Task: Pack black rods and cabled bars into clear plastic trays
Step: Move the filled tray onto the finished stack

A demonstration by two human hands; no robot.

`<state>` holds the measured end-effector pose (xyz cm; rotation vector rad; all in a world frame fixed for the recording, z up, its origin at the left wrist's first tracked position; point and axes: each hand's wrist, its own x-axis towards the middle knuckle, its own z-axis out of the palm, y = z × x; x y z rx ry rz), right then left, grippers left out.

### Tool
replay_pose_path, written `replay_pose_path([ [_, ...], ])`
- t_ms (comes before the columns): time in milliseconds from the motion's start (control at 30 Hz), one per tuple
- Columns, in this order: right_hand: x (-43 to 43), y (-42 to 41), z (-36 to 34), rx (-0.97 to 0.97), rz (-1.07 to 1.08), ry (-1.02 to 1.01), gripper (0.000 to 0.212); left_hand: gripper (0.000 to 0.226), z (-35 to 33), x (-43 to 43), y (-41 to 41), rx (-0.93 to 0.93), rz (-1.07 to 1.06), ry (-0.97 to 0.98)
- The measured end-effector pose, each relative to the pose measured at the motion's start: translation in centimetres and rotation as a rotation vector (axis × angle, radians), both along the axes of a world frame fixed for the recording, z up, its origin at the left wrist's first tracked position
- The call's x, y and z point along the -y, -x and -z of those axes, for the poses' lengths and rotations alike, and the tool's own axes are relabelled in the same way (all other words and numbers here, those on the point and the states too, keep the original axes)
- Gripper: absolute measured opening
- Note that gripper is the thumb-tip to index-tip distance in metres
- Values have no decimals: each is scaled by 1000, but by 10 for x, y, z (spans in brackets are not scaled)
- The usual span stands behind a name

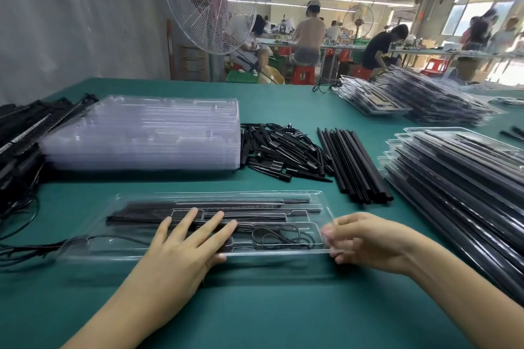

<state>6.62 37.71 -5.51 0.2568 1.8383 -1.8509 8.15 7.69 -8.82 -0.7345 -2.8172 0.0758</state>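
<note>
A clear plastic tray (pixel 314 198) lies in front of me on the green table, holding long black rods (pixel 226 202) and a coiled black cable (pixel 280 235). My left hand (pixel 184 246) lies flat on the tray's middle with straight fingers, its thumb under the near rim. My right hand (pixel 365 241) pinches the tray's right near corner with curled fingers. A cable (pixel 34 248) trails out of the tray's left end.
A stack of empty clear trays (pixel 147 133) stands behind. Beside it lie a heap of short black pieces (pixel 280 147) and a row of long black rods (pixel 354 164). Packed trays (pixel 459 173) pile up at the right, cabled bars (pixel 25 133) at the left.
</note>
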Motion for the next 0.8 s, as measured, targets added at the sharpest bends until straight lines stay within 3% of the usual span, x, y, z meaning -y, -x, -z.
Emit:
replay_pose_path([
  [333,6,9,9,-70,127,-116,24,52,9,-2,4,-76,24,-70],
  [433,3,10,14,-88,141,-117,23,67,-1,-2,1,-121,38,-82],
  [500,3,11,13,-87,123,-109,20,64,-8,-3,-6,-124,107,-205],
  [533,4,11,12,-84,117,-100,20,53,-10,-5,-13,-90,135,-368],
  [600,4,11,10,-80,105,-85,21,25,-18,-7,-29,92,66,-774],
  [633,4,11,9,-77,96,-72,22,22,-21,-9,-37,252,-19,-943],
  [700,2,12,7,-64,72,-41,22,36,-24,-12,-49,621,-217,-1223],
  [800,-1,14,7,-60,44,-36,19,66,-23,-17,-46,1343,-551,-1757],
])
